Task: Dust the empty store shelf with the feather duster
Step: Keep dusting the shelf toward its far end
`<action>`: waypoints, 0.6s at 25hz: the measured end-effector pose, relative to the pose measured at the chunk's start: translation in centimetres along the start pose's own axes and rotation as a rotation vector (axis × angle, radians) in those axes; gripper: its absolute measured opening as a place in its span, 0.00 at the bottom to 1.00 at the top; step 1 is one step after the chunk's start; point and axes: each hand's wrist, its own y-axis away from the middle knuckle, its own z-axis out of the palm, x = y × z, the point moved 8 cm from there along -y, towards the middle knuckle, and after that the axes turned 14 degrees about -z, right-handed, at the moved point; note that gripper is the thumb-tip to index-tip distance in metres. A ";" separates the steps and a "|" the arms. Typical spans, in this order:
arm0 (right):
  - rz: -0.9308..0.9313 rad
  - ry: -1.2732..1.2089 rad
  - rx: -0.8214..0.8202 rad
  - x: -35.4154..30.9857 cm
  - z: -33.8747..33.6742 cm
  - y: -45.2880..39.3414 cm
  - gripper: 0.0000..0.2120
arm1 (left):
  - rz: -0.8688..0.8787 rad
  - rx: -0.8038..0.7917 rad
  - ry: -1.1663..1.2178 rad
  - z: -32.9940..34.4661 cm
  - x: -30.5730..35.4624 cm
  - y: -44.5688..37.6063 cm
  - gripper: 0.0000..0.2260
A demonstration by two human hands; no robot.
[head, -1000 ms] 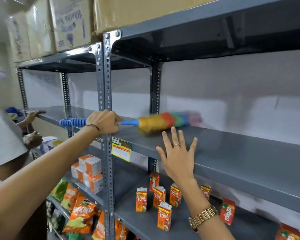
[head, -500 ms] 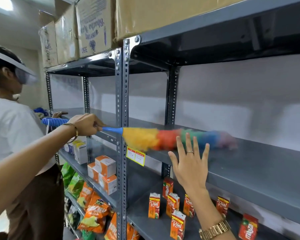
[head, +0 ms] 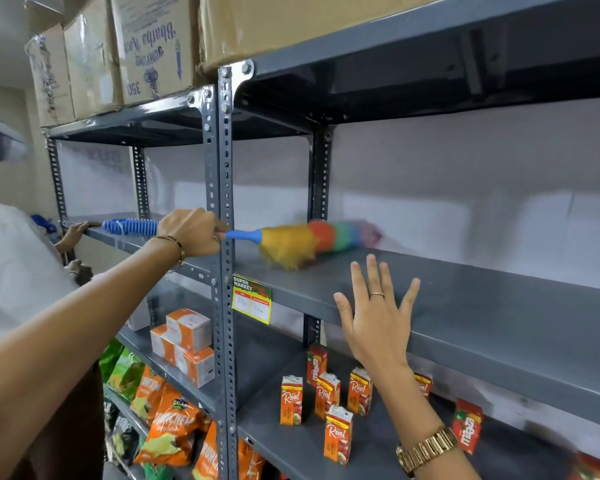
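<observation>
My left hand [head: 191,232] grips the blue ribbed handle of the feather duster [head: 291,242], just left of the rack's upright post. Its rainbow head, yellow at the base then orange, green, blue and purple, lies blurred on the left end of the empty grey shelf [head: 482,306]. My right hand [head: 374,315] is raised in front of that shelf's front edge, palm forward, fingers spread, holding nothing. It wears a ring, and a gold watch sits on the wrist.
Juice cartons [head: 326,398] stand on the shelf below. Orange-white boxes [head: 187,341] and snack bags [head: 167,424] fill the left rack. Cardboard boxes [head: 146,46] sit on top. Another person [head: 11,271] in a white shirt stands at left, a hand on the neighbouring shelf.
The duster head has pulled back left along the shelf toward the upright post. My right hand stays raised and spread. The view has shifted slightly.
</observation>
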 end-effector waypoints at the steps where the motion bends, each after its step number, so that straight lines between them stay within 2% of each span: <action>1: 0.020 0.003 0.018 0.6 -0.5 0.3 0.26 | 0.025 0.031 0.045 -0.4 1.0 -0.1 0.14; 2: 0.040 0.015 0.036 1.3 -1.0 0.6 0.26 | 0.065 0.002 0.114 -0.2 1.7 -0.2 0.13; 4: 0.070 0.039 0.074 2.6 -2.2 1.1 0.27 | 0.147 -0.157 0.271 1.5 3.1 0.4 0.11; 6: 0.094 0.059 0.109 3.8 -3.4 1.6 0.26 | 0.193 -0.280 0.301 3.2 5.7 1.5 0.11; 8: 0.139 0.103 0.104 5.3 -4.5 2.4 0.25 | 0.189 -0.211 0.302 2.8 9.4 1.6 0.11; 10: 0.210 0.187 0.081 7.0 -5.6 3.5 0.26 | 0.256 -0.104 0.356 1.1 13.7 1.9 0.12; 11: 0.240 0.221 0.070 7.9 -6.2 4.2 0.26 | 0.300 -0.108 0.422 0.7 15.6 2.0 0.11; 13: 0.278 0.251 0.074 9.6 -7.5 5.4 0.26 | 0.388 -0.221 0.511 0.8 18.9 2.7 0.10; 15: 0.316 0.303 0.089 11.7 -9.5 6.9 0.27 | 0.443 -0.267 0.466 1.2 22.6 3.3 0.10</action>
